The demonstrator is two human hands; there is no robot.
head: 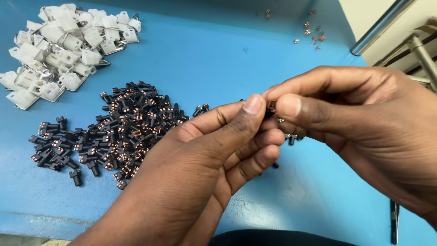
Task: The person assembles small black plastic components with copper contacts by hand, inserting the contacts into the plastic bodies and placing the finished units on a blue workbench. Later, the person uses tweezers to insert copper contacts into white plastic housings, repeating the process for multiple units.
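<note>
My left hand [205,159] and my right hand [355,118] meet at the middle of the view above a blue table [218,59]. Both thumbs and forefingers pinch one small black part with copper contacts [271,107], which is mostly hidden between the fingertips. Another small black part [291,138] shows just under my right fingers. A pile of several black parts with copper contacts [114,127] lies on the table left of my left hand.
A heap of several white plastic housings with metal clips [63,45] lies at the far left. A few loose copper pieces [313,34] are scattered at the far right. A metal tube [380,25] and frame stand beyond the table's right edge.
</note>
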